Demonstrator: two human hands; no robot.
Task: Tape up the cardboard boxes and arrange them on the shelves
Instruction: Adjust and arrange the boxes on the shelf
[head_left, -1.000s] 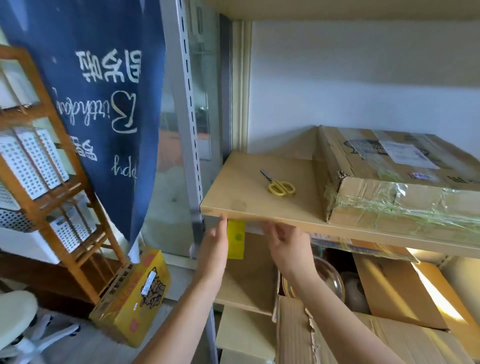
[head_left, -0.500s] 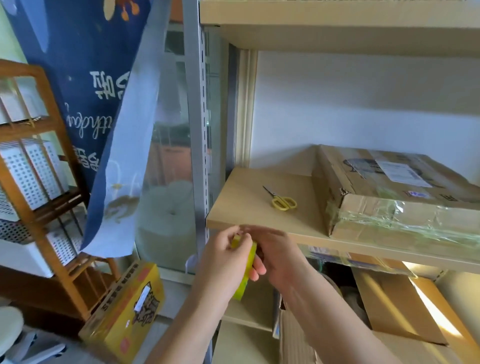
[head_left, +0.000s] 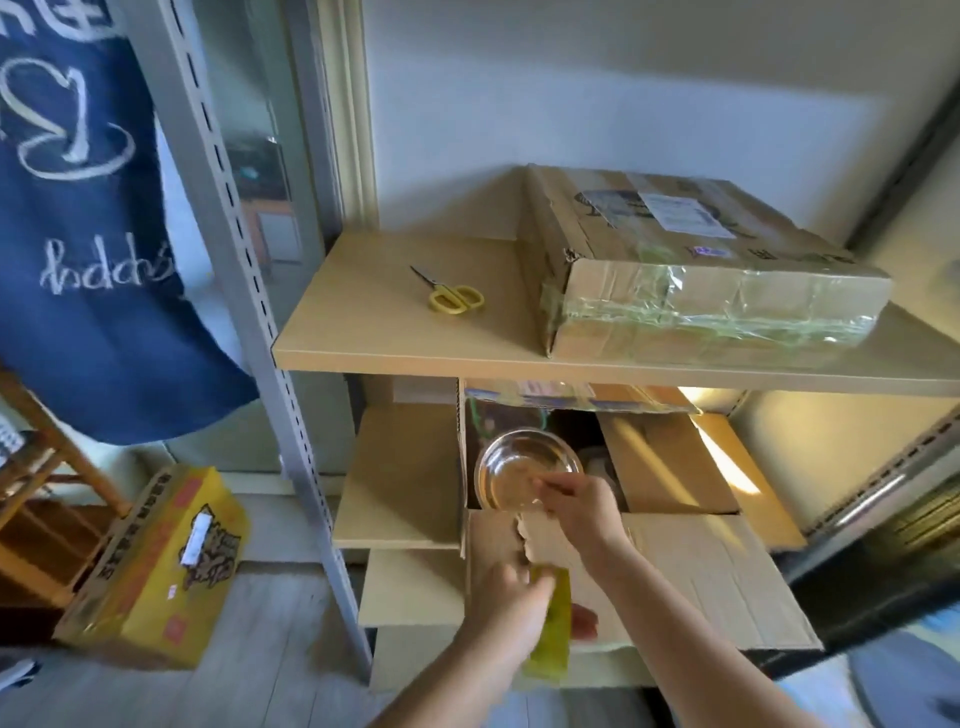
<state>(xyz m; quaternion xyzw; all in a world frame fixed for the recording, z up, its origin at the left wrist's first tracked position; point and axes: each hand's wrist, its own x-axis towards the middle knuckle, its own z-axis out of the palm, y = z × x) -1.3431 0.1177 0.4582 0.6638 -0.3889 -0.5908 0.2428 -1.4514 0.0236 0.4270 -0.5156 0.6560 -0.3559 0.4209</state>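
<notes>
Left hand (head_left: 511, 605) grips yellow tape roll (head_left: 550, 631) low before open box (head_left: 675, 571) on lower shelf. Right hand (head_left: 582, 506) pinches, likely tape end, above box's front flap, beside glass bowl (head_left: 527, 467). Taped box (head_left: 696, 270) and scissors (head_left: 452, 293) lie on upper shelf (head_left: 363, 332).

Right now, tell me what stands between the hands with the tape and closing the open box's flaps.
A glass bowl sits in the open box, under the right hand. The left hand holds the yellow tape over the front flap. Whether the bowl blocks the flaps, I cannot tell.
</notes>
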